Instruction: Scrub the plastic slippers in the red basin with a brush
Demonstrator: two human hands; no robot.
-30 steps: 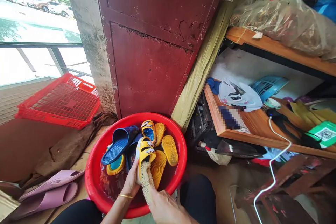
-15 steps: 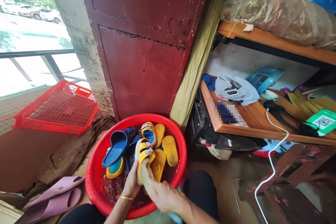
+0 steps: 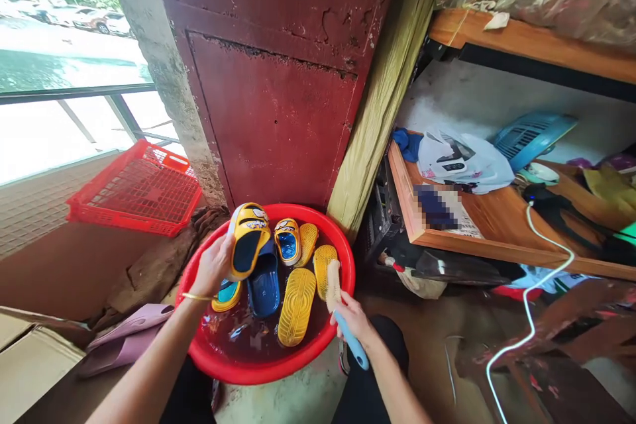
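Note:
A round red plastic basin (image 3: 238,371) holds dark soapy water and several children's slippers. My left hand (image 3: 213,267) is shut on a yellow and black slipper (image 3: 248,238), lifted above the basin's far left rim with its sole toward me. My right hand (image 3: 350,321) grips a blue-handled scrubbing brush (image 3: 350,339) by the handle, bristles up (image 3: 332,285), just inside the basin's right rim. In the water lie a navy slipper (image 3: 263,286), a yellow-soled slipper (image 3: 297,316), and a small yellow and blue slipper (image 3: 287,242). Neither hand touches these.
Pink slides (image 3: 126,338) lie left of the basin beside a cardboard box (image 3: 30,371). A red plastic crate (image 3: 142,192) leans by a concrete pillar (image 3: 163,73). A rusty red metal panel (image 3: 268,99) stands behind. Right stands a cluttered wooden shelf (image 3: 497,225) with a white cable (image 3: 529,338) below.
My left hand has lifted the yellow slipper out of the basin to its far left side. My right hand has drawn the brush away from the slipper to the basin's right rim.

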